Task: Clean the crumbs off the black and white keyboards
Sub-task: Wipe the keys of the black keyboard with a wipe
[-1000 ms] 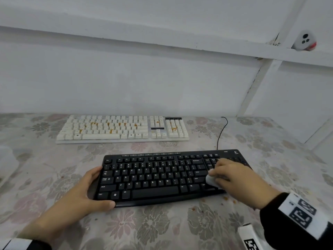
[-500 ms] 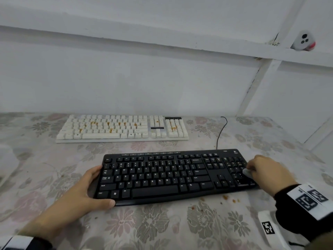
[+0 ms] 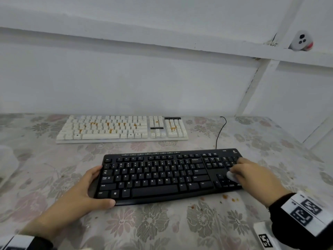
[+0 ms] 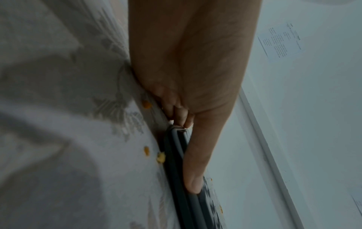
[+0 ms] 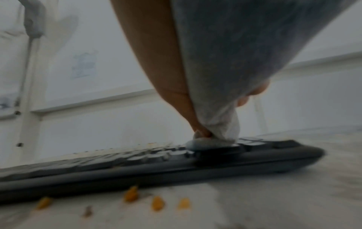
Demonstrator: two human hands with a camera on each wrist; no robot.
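The black keyboard (image 3: 162, 175) lies near me on the flowered tablecloth. My left hand (image 3: 90, 188) grips its left end, thumb (image 4: 194, 167) lying along the front edge (image 4: 176, 170). My right hand (image 3: 252, 175) holds a wadded white cloth (image 3: 231, 176) and presses it on the keys near the arrow block; the cloth (image 5: 215, 131) shows bunched under the fingers in the right wrist view. Behind it the white keyboard (image 3: 122, 129) carries orange crumbs among its keys. Loose orange crumbs (image 3: 228, 197) lie on the cloth by the black keyboard's front right; the same crumbs (image 5: 156, 203) appear close up.
A black cable (image 3: 220, 130) runs from the black keyboard toward the wall. A white object (image 3: 7, 161) sits at the table's left edge. A small white camera-like device (image 3: 301, 41) rests on a wall ledge. The table's right edge (image 3: 306, 159) slopes away.
My right hand with the cloth swept right to the numpad edge half a second ago, then came back left to the arrow keys. The left hand has kept its hold.
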